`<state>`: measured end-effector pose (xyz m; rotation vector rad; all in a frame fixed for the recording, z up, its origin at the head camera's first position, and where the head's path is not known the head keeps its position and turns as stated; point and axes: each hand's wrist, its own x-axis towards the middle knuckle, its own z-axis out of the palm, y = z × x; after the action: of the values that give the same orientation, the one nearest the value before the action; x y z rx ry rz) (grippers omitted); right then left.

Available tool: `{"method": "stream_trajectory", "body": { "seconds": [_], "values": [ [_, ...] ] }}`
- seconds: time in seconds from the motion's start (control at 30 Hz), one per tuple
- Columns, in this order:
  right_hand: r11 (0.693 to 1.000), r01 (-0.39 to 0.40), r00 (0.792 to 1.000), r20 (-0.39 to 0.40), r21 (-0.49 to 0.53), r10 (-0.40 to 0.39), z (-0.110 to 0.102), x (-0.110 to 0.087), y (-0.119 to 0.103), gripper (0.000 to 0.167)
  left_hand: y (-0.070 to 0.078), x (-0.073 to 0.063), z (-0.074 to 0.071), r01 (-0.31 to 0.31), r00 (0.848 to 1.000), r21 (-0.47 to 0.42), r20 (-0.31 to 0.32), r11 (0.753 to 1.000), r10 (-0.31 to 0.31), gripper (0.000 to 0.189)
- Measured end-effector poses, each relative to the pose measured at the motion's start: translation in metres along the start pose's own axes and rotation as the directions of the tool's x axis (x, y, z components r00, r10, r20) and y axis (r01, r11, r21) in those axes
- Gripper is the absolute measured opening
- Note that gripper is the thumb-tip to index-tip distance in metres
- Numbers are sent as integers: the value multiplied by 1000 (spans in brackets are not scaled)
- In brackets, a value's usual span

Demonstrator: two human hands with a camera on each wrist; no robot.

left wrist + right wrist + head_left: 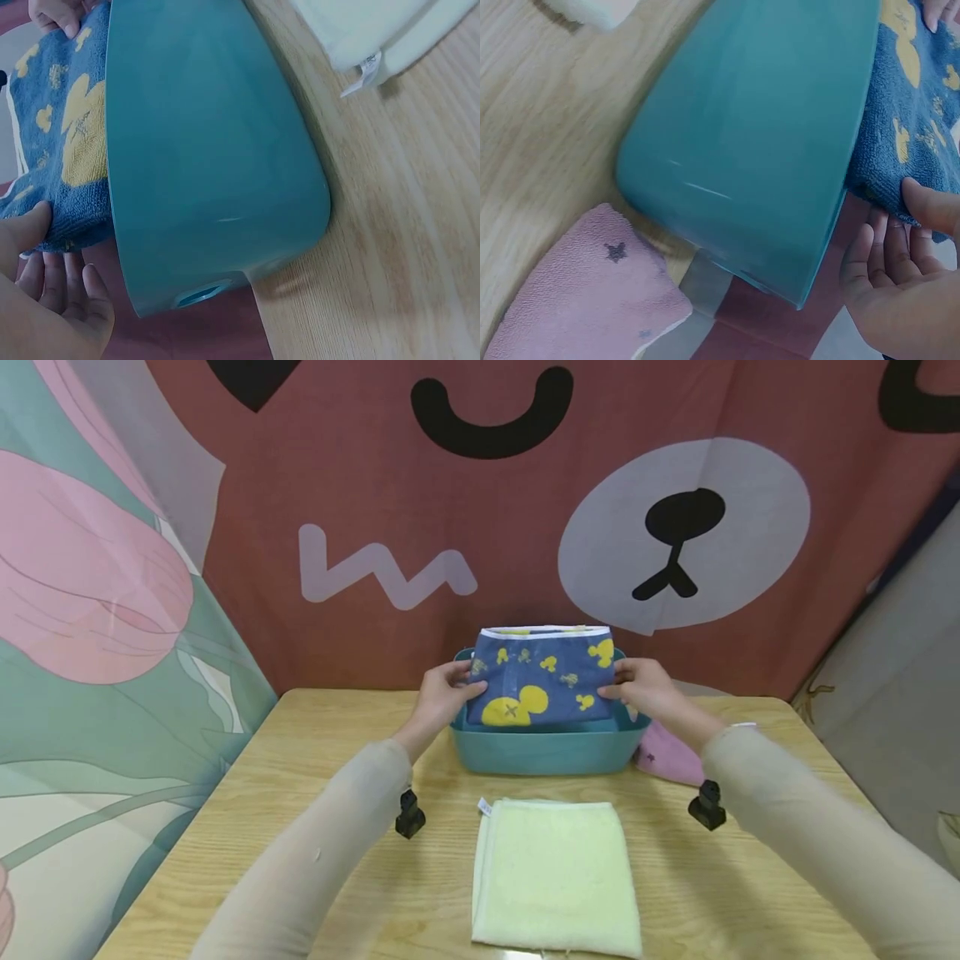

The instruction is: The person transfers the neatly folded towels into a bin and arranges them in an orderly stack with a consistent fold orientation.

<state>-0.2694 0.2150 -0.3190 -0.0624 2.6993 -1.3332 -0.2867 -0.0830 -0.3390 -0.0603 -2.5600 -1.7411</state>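
Note:
A folded blue towel (pixel 547 681) with yellow mouse-head prints and a white edge stands upright at the teal bin (pixel 543 753), its lower edge inside the rim. My left hand (pixel 441 697) pinches its left side, thumb in front and fingers behind. At the opposite side my right hand (pixel 647 687) grips it the same way, as the right wrist view shows with the thumb on the towel's blue terry (pixel 900 142). Nearer to me, a pale yellow towel (pixel 555 877) lies folded flat on the table, a small white tag at its upper left corner.
A pink cloth (pixel 671 753) with small dark stars lies against the bin's right side, partly under my right forearm. The wooden table (pixel 337 860) ends at a curtain (pixel 360 643) with a cartoon bear, right behind the bin.

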Motion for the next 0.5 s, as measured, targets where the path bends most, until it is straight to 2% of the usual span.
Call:
{"method": "stream_trajectory", "body": {
  "seconds": [0.2,0.33,0.5],
  "values": [
    [1000,-23,1000,-3,-1,23,3,-2,6,59,-2,-2,3,-36,999,10,10,999,35,43],
    [1000,5,1000,-18,-15,-6,6,-4,9,60,-4,-3,5,-40,999,2,8,999,40,41],
    [999,34,999,-31,-22,-35,9,-5,12,50,-7,-4,8,-55,998,-10,25,998,55,41]
  ]
}}
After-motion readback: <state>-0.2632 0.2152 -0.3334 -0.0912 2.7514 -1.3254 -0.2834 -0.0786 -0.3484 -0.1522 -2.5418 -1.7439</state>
